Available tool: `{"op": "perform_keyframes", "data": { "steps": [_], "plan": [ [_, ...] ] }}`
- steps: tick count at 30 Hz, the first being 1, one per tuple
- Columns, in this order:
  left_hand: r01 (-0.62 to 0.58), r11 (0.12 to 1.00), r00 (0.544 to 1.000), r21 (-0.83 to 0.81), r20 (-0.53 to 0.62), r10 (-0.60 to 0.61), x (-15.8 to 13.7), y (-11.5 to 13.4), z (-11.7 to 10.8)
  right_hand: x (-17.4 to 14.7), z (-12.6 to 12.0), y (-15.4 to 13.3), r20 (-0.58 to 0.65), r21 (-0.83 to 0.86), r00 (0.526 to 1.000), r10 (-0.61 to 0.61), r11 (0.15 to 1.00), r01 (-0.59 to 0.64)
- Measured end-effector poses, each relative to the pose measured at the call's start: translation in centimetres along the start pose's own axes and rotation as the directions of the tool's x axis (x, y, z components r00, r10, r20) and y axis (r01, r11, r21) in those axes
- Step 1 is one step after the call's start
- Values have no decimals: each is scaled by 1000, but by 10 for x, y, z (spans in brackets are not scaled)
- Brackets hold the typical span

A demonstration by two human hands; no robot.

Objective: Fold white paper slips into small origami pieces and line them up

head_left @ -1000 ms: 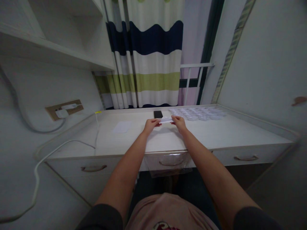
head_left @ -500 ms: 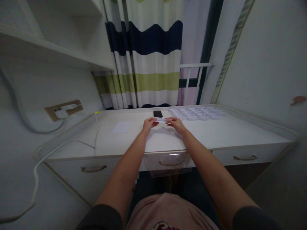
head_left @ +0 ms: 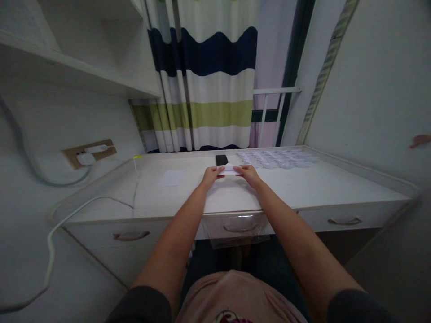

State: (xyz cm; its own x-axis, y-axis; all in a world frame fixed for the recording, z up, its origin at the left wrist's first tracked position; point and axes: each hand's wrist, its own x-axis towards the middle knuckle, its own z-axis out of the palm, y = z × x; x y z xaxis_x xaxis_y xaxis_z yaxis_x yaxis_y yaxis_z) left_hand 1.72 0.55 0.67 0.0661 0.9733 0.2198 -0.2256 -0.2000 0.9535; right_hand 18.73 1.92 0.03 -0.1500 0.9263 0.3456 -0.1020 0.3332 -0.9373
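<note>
Between my two hands a piece of white paper (head_left: pixel 229 169) is stretched above the desk, with what looks like a folded strip along it and a small peak at its far side. My left hand (head_left: pixel 213 174) pinches its left end with thumb and fingers. At the right end, my right hand (head_left: pixel 247 173) grips it the same way. A black phone-like flat object (head_left: pixel 221 160) lies on the desk just beyond the paper. To the left rests a flat stack or sheet of white paper (head_left: pixel 170 177).
Several white folded-looking pieces (head_left: pixel 278 159) lie in rows at the back right of the white desk (head_left: pixel 188 202). Clear plastic film (head_left: pixel 235 231) hangs over the front edge at the middle drawer. A white cable (head_left: pixel 90 202) crosses the left side. A striped curtain (head_left: pixel 218 89) hangs behind.
The paper between my hands has turned so that more of its face and a small peak show. Both hands have shifted slightly; their grip stays.
</note>
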Motion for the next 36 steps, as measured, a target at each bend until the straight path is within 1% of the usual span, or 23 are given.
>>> {"op": "perform_keyframes", "data": {
  "steps": [9, 17, 22, 29, 32, 36],
  "plan": [
    [-29, 999, 1000, -46, -12, 29, 1, -3, 1, 5, -4, 10, -23, 33, 999, -29, 999, 29],
    [-65, 996, 998, -54, -9, 64, 1, -3, 1, 2, 1, 5, -53, 48, 997, -48, 998, 50],
    [-86, 995, 996, -53, 17, 87, 1, -4, 1, 3, 3, 5, -100, 34, 993, -62, 997, 66],
    [-75, 997, 994, -33, 77, 77, -1, -5, 1, 7, 3, 8, -153, 55, 984, -90, 993, 100],
    [-76, 995, 993, -68, 90, 82, 0, -4, 2, 7, 2, 7, -168, 76, 983, -79, 993, 93],
    [-68, 993, 991, -98, 107, 79, -1, -2, 1, 7, 0, 6, -157, 103, 986, -54, 992, 71]
  ]
}}
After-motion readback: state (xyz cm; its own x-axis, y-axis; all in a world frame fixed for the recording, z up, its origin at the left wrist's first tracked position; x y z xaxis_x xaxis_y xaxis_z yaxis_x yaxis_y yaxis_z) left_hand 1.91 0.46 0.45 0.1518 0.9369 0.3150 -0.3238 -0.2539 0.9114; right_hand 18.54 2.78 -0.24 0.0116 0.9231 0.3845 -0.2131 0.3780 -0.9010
